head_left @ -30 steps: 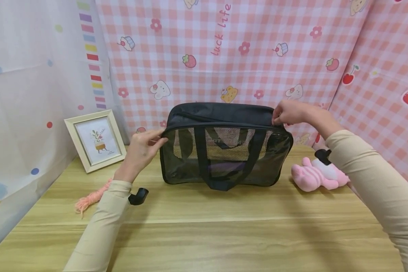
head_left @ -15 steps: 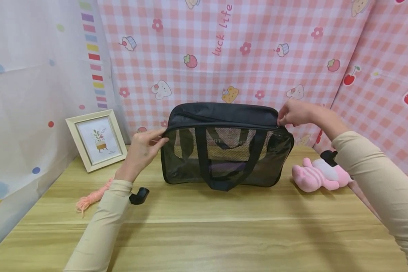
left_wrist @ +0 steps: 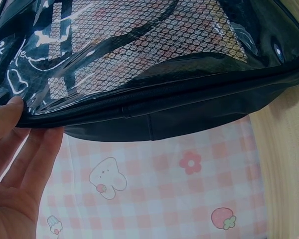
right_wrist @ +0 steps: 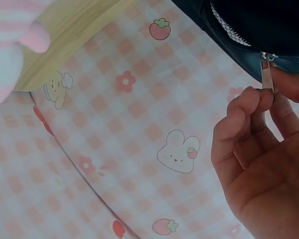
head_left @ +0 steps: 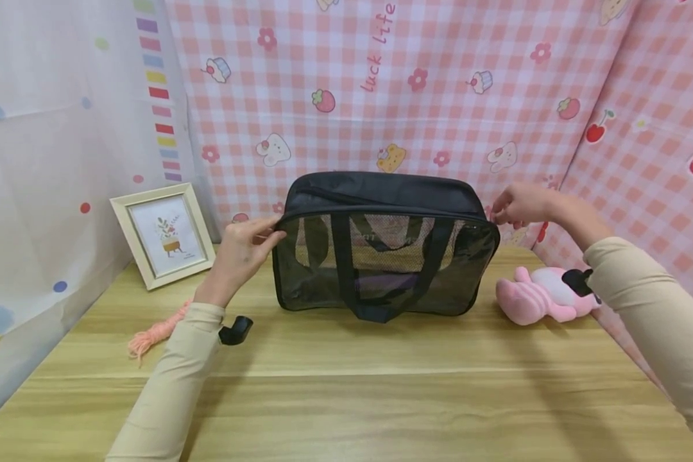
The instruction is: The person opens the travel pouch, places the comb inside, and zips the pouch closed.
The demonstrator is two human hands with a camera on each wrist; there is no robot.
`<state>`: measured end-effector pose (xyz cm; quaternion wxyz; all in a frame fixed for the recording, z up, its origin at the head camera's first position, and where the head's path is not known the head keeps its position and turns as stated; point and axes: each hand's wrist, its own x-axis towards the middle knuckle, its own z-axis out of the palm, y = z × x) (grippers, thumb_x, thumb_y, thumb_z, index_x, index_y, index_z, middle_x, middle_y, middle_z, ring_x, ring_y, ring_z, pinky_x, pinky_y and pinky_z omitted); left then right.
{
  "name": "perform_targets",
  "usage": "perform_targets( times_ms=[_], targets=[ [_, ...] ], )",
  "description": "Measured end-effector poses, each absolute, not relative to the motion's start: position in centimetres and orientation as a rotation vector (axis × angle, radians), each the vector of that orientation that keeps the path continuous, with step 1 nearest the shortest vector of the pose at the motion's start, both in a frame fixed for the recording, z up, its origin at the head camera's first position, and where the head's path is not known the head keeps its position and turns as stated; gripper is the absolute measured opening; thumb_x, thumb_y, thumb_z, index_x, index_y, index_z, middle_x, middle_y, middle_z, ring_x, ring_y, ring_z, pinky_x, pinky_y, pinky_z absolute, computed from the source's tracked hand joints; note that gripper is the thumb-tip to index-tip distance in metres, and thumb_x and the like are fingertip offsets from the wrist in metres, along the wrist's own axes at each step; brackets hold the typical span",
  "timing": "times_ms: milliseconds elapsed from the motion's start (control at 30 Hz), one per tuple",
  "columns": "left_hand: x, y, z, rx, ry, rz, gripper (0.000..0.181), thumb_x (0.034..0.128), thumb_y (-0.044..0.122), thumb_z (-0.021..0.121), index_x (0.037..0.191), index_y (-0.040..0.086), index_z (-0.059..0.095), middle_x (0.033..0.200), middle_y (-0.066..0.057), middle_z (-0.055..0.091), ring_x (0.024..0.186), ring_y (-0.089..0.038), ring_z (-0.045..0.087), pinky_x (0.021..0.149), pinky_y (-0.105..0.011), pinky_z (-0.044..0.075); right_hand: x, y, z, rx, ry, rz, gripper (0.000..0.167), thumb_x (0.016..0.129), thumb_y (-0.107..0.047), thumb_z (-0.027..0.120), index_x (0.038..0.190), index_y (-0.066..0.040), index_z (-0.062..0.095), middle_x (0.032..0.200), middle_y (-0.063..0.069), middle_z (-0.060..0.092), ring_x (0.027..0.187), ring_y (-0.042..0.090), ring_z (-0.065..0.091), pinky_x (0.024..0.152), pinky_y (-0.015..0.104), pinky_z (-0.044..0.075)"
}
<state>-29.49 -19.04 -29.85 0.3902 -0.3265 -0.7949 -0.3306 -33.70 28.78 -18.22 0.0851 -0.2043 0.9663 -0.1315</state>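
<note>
A black bag (head_left: 312, 282) with see-through front, mesh panel and dark strap handles stands upright on the table. At its upper left corner my left hand (head_left: 244, 253) pinches the edge between thumb and fingers; the left wrist view shows the thumb (left_wrist: 7, 117) on the clear side and the fingers behind. My right hand (head_left: 522, 204) is at the upper right corner. In the right wrist view it pinches a metal zipper pull (right_wrist: 267, 79) between thumb and forefinger. Beside the slider, parted zipper teeth (right_wrist: 229, 30) show with white mesh behind. Something purple (head_left: 384, 282) shows dimly through the bag's front.
A pink and white plush toy (head_left: 528, 301) lies right of the bag, below my right forearm. To the left are a framed picture (head_left: 208, 256) and a bundle of pink yarn (head_left: 156, 337). A checked cloth (head_left: 335, 141) hangs close behind on the wooden table (head_left: 381, 398).
My right hand has moved right and slightly down along the bag's top edge to its corner, taking the zipper pull with it. The left hand keeps its place at the left corner.
</note>
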Motion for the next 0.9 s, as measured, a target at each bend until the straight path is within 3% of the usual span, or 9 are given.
perform_targets(
  times_ms=[233, 533, 900],
  targets=[
    [-29.3, -19.2, -29.9, -0.828, -2.011, -0.85, 0.031, 0.0827, 0.0, 0.072, 0.114, -0.001, 0.069, 0.103, -0.018, 0.068, 0.076, -0.024, 0.069, 0.064, -0.033, 0.059, -33.8, 29.0, -18.6, -0.622, 2.889, -0.461, 0.02, 0.089, -0.005, 0.058, 0.101, 0.01, 0.065, 0.087, 0.015, 0.064, 0.065, 0.022, 0.059, 0.057, 0.034, 0.053],
    [-29.4, -19.0, -29.8, -0.841, -2.01, -0.851, 0.029, 0.0827, 0.0, 0.072, 0.111, -0.002, 0.07, 0.102, -0.018, 0.069, 0.075, -0.024, 0.069, 0.062, -0.032, 0.059, -33.5, 29.9, -20.2, -0.572, 2.888, -0.501, 0.023, 0.091, -0.008, 0.059, 0.104, 0.01, 0.065, 0.07, 0.005, 0.058, 0.064, 0.021, 0.055, 0.056, 0.033, 0.052],
    [-29.4, -19.0, -29.9, -0.834, -1.998, -0.877, 0.029, 0.0827, 0.0, 0.072, 0.111, -0.002, 0.07, 0.101, -0.019, 0.069, 0.075, -0.026, 0.069, 0.063, -0.034, 0.059, -33.5, 31.0, -22.3, -0.532, 2.825, -0.593, 0.012, 0.088, -0.006, 0.062, 0.091, 0.005, 0.065, 0.064, 0.004, 0.056, 0.059, 0.018, 0.054, 0.049, 0.029, 0.048]
  ],
)
